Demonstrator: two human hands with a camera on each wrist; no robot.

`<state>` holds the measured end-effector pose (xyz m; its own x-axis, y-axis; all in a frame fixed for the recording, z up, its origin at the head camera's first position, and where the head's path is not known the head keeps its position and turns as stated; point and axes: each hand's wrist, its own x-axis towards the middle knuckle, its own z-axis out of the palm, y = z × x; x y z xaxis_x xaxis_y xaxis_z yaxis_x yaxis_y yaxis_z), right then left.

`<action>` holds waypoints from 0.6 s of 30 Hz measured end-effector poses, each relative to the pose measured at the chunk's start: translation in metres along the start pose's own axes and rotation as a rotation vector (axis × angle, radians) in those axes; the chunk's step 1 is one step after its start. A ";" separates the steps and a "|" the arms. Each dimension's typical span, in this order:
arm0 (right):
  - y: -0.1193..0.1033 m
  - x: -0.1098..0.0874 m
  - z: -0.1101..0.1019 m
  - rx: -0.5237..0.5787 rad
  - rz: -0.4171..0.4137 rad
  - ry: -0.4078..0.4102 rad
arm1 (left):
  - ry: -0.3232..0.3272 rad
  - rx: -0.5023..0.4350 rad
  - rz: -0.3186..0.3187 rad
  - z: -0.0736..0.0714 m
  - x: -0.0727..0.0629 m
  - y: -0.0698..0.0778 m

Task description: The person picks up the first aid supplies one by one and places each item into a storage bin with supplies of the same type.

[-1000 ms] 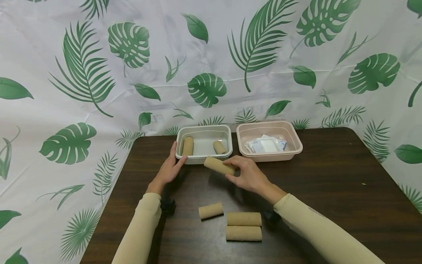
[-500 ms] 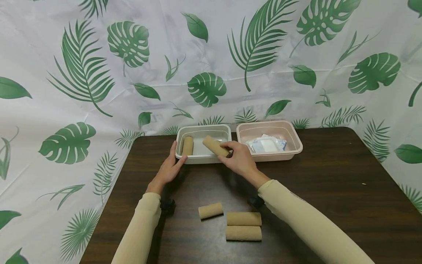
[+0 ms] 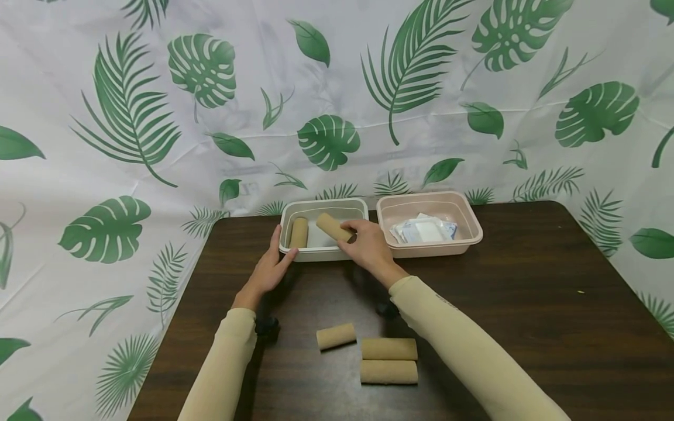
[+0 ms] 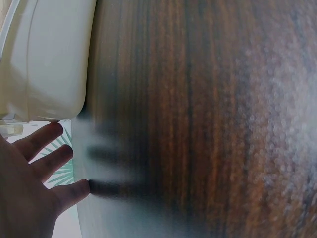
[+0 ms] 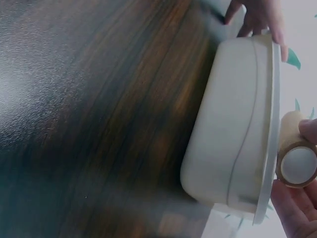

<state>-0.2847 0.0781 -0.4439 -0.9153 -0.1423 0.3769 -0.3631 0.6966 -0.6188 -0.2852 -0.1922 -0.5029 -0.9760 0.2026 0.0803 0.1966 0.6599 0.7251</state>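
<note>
My right hand (image 3: 365, 242) pinches a cardboard tube (image 3: 333, 227), tilted over the right half of the white plastic bin (image 3: 323, 255). In the right wrist view the open end of this tube (image 5: 286, 148) shows beside the bin's rim, between thumb and fingers. Another cardboard tube (image 3: 299, 233) lies along the bin's left side. My left hand (image 3: 267, 270) rests at the bin's left front corner, thumb at the front rim. Its fingers (image 4: 52, 161) are spread and fairly straight in the left wrist view, one of them touching the bin's end.
Three more tubes lie on the dark wooden table (image 3: 500, 327): a shorter tube (image 3: 336, 337) and two longer ones side by side, a rear tube (image 3: 389, 349) and a front tube (image 3: 389, 372). A pink bin (image 3: 432, 251) with white and blue packets (image 3: 425, 229) stands right of the white bin.
My right hand has carried the tube left and away from me, from in front of the white bin to over it. The short tube in the bin's right half is now hidden. My left hand stays put.
</note>
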 end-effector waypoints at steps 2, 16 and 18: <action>0.000 0.001 0.002 -0.006 0.013 -0.001 | 0.000 0.002 -0.003 0.000 0.000 0.000; 0.000 0.006 0.017 0.018 0.083 0.004 | 0.008 -0.003 0.006 0.001 -0.001 0.003; 0.000 0.005 0.018 0.024 0.082 -0.012 | 0.008 -0.001 0.005 0.000 -0.001 0.002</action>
<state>-0.2928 0.0653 -0.4544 -0.9441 -0.0938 0.3159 -0.2906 0.6892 -0.6638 -0.2839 -0.1906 -0.5016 -0.9757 0.2001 0.0890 0.2011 0.6581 0.7256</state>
